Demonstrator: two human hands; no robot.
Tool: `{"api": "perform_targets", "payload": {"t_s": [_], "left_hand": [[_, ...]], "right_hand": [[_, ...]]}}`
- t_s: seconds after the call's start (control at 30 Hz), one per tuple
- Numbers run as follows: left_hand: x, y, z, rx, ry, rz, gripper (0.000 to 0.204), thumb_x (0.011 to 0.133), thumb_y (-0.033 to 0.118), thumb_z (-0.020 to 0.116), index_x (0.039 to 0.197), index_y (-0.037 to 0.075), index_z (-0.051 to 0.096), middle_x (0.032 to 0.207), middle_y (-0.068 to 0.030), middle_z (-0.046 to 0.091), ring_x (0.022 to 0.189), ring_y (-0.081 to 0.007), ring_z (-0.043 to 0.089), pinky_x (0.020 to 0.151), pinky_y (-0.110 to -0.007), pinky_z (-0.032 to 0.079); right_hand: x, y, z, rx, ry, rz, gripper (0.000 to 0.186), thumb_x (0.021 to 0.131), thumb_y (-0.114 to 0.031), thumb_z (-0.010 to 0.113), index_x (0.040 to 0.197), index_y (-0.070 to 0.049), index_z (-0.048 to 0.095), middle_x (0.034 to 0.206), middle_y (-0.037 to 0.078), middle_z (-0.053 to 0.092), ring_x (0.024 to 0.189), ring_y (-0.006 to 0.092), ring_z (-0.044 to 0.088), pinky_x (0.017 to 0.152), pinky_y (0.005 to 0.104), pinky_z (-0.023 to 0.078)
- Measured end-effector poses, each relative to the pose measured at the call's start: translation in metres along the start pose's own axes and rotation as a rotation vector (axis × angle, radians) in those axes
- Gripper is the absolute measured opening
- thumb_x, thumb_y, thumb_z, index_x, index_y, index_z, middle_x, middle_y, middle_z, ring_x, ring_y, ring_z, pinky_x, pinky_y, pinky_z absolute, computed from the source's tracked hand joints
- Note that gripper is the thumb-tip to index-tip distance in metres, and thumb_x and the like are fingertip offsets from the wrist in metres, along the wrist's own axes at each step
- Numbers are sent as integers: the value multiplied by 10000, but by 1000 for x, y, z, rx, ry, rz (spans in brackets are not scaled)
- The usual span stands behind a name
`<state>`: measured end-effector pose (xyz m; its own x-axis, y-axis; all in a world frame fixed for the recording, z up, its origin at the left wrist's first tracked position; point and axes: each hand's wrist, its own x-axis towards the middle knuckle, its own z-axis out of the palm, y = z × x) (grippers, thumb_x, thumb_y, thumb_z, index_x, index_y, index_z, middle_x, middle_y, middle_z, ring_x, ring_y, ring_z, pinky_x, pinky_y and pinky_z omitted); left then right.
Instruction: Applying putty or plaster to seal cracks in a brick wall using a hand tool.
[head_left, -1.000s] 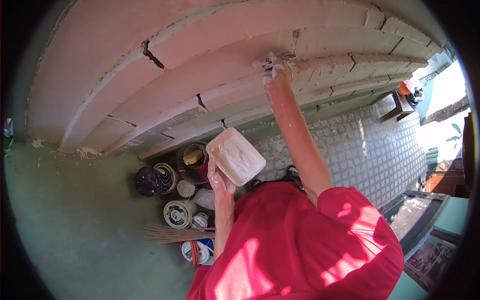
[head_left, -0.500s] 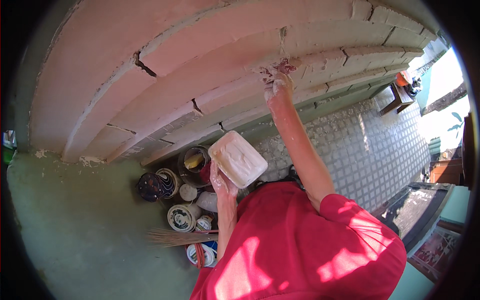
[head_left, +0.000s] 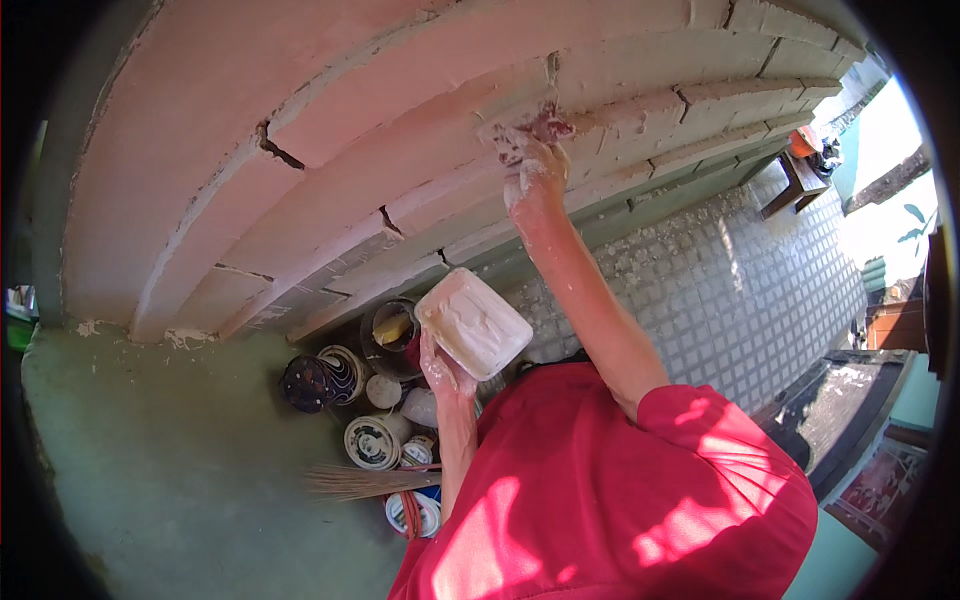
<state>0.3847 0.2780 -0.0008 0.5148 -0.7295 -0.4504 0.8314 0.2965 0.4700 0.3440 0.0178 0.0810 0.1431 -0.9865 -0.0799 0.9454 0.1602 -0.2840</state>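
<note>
My left hand [head_left: 447,370], spotted with white paste, grips the near left edge of a shallow white tray [head_left: 508,359]. Smooth off-white paste [head_left: 478,312] covers the tray's bottom. My right hand [head_left: 538,180], also smeared, is closed round what looks like a paste-covered putty scraper [head_left: 548,126] with reddish patches. Its blade is hard to make out against the pale pinkish wall [head_left: 400,100]. The scraper meets the wall at a ledge, just below a vertical crack [head_left: 552,68]. Wet smears surround that spot.
Left of the tray stand several paint buckets [head_left: 372,443], a dark tub [head_left: 384,362] with something yellow inside, and a stick broom [head_left: 355,483]. Patterned tiles cover the floor [head_left: 690,290] at right. A small wooden stool [head_left: 795,188] stands by the wall's far end.
My right hand and the scraper have moved slightly left and up along the wall. The tray stays in my left hand, almost in place. The whole view has shifted a little.
</note>
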Motion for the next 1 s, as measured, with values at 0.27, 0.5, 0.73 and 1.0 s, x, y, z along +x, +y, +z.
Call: {"api": "perform_targets", "payload": {"t_s": [0.27,0.5,0.73,1.0], "left_hand": [[1,4,-2,20,-10,29,501,971,379,446,1366,72,442,1356,-122,501,1218,-327,501,1037,-484,415],[3,10,-11,-23,-18,35,481,956,356,482,1341,69,458,1335,-112,516,1209,-320,509,1029,-488,428],[7,11,-11,21,14,51,522,966,393,451,1375,69,430,1373,-121,487,1234,-330,487,1042,-494,409],[7,9,-2,17,-57,26,499,976,369,438,1377,72,430,1372,-119,491,1226,-329,497,1042,-502,411]], "right_hand": [[33,1,42,-121,128,23,161,783,64,579,872,-68,559,763,30,581,591,148,567,537,297,493],[-8,-11,24,-51,120,-73,108,773,62,591,844,-19,603,757,54,602,617,172,573,563,299,478],[11,-13,47,-182,123,49,73,773,72,587,811,10,600,848,127,637,709,225,635,632,284,520],[-9,-23,-5,-105,-52,-34,174,784,60,595,945,42,658,892,104,668,736,185,641,654,307,518]]}}
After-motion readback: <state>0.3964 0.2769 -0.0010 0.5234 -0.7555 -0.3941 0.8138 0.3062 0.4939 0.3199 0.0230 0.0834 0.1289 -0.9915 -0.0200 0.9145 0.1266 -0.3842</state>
